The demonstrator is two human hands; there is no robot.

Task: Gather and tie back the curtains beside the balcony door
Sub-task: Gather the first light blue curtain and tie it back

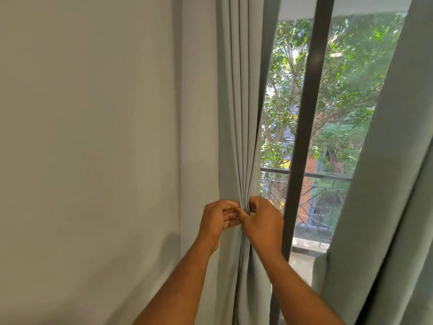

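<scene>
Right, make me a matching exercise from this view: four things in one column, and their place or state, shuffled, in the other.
Things
1. left curtain
2. right curtain
3. door frame bar
4. balcony railing

States
A. dark upright between the two curtains
B. outside, behind the glass
C. bunched in pleats, pinched by left hand and right hand
D. hanging untouched at the right edge

Pairs: 1-C, 2-D, 3-A, 4-B
</scene>
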